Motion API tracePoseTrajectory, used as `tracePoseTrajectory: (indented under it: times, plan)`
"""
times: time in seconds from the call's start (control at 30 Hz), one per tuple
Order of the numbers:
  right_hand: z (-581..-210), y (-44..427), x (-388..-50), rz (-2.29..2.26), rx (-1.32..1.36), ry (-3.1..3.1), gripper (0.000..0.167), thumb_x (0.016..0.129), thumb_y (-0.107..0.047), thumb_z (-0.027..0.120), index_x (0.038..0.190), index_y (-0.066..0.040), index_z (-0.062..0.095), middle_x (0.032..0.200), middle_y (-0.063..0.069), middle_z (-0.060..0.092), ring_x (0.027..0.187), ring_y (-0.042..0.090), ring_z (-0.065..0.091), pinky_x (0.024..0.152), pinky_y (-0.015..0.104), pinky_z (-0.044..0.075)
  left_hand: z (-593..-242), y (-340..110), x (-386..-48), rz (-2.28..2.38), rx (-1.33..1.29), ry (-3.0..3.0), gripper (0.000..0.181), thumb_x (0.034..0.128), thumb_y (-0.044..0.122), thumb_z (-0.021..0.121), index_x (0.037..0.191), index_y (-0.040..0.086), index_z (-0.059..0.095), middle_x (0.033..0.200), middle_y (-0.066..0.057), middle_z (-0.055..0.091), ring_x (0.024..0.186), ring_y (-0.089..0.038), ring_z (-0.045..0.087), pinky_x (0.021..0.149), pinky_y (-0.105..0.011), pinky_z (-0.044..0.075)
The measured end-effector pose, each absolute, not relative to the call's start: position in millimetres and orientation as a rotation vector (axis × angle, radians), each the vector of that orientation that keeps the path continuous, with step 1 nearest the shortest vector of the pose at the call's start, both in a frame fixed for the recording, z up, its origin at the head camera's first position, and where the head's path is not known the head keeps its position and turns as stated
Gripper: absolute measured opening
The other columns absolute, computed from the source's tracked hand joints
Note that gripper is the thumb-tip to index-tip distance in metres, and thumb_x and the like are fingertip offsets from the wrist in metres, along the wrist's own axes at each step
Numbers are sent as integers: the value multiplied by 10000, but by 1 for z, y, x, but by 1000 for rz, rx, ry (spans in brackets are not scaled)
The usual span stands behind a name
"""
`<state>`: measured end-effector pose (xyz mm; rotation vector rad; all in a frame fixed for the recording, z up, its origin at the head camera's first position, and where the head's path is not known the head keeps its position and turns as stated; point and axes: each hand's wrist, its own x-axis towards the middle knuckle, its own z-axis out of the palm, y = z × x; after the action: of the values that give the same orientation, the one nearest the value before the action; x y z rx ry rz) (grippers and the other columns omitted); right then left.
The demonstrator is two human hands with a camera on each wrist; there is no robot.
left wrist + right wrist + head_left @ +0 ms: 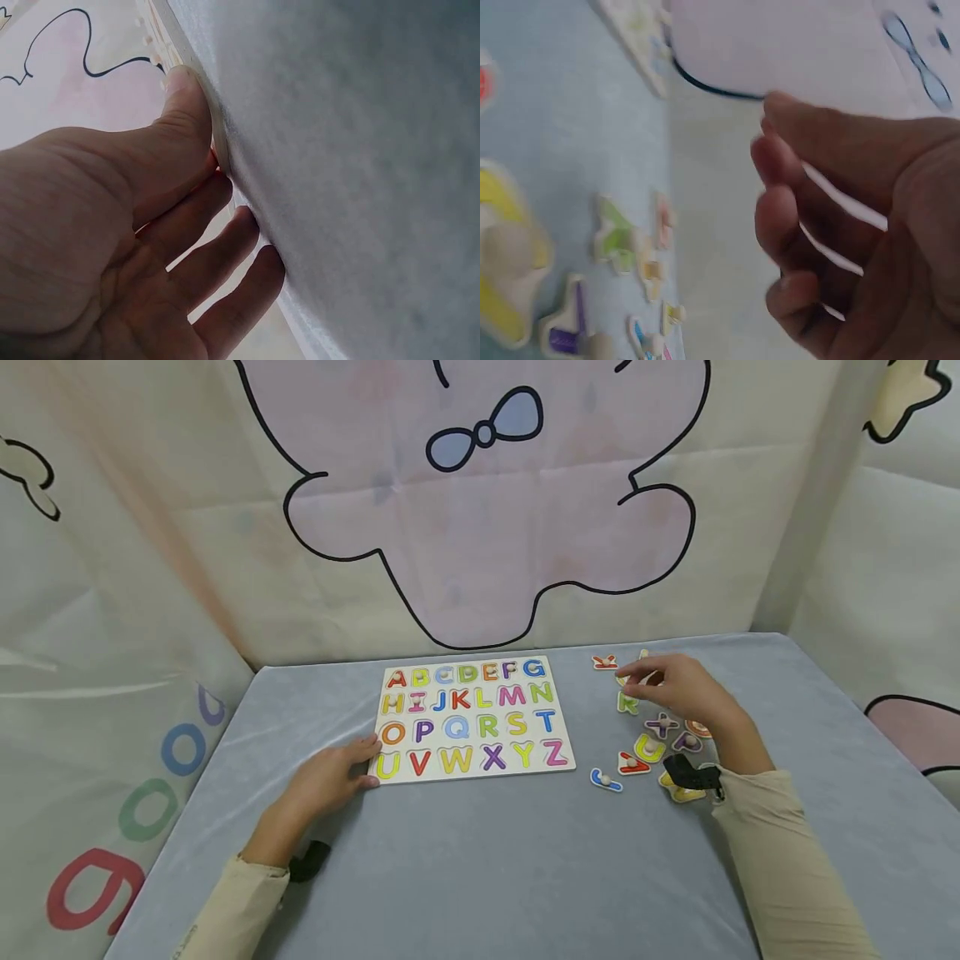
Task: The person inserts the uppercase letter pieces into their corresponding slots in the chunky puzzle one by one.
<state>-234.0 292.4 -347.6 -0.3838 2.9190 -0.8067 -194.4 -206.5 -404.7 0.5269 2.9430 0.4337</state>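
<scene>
While the head view takes in the whole blue-grey worktop (480,877), a white letter board (474,783) lies at its centre, its slots running A to Z; those for A to F, H and I seem to hold knobbed pieces, though the letters are small. The left hand (324,783) grips the board's lower-left corner between thumb and fingers. At right, the right hand (675,689) hangs over loose letter pieces, thumb and forefinger slightly apart, the other fingers bent. Near it lie a green R (627,702), a yellow U (649,748), a red V (632,764) and a blue J (604,781).

The left wrist view shows what the head view hides: the thumb against the board's thin edge, the lower fingers spread and touching the cloth.

In the right wrist view, the curled fingers fill the right side; round knobs stand up from blurred pieces at lower left, and a board corner shows at the top.
</scene>
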Motion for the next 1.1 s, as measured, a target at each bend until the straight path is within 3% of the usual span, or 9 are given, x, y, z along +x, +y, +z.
tracePoseTrajectory:
  times: [0.17, 0.37, 0.5, 0.8, 1.1]
  plan:
    - [-360, 276, -223, -683, -669, 2579, 179, 888, -205, 748, 1061, -159, 758, 820, -67, 679, 760, 77, 582, 656, 219, 481, -401, -208, -196, 431, 505, 2931, 622, 857, 224, 770, 1416, 65, 547, 1493, -147, 504, 1388, -352, 482, 1087, -520, 423]
    - [-374, 266, -213, -697, -769, 2370, 171, 776, -174, 845, 894, -166, 722, 751, -79, 625, 705, 38, 567, 636, 198, 477, -401, -203, -199, 453, 502, 2914, 642, 853, 230, 775, 1427, 71, 535, 1503, -142, 495, 1397, -348, 472, 1088, -515, 424]
    - [-377, 261, -214, -692, -831, 2343, 160, 770, -177, 845, 850, -175, 706, 739, -101, 613, 698, 13, 560, 644, 192, 478, -401, -202, -198, 438, 447, 2894, 656, 849, 231, 779, 1433, 74, 526, 1513, -143, 481, 1409, -350, 457, 1096, -516, 418]
    - [-376, 263, -219, -563, -571, 2819, 78, 867, -175, 768, 930, -212, 739, 795, -70, 649, 711, 102, 547, 607, 262, 429, -401, -203, -198, 424, 487, 2916, 638, 856, 231, 772, 1426, 73, 534, 1504, -136, 494, 1393, -354, 475, 1077, -524, 429]
    - [-388, 264, -230, -470, -418, 2943, 249, 851, -157, 782, 1099, -166, 756, 918, -25, 705, 803, 145, 592, 647, 280, 439, -403, -205, -197, 427, 448, 2903, 654, 846, 225, 783, 1430, 77, 530, 1512, -137, 481, 1404, -347, 465, 1087, -520, 426]
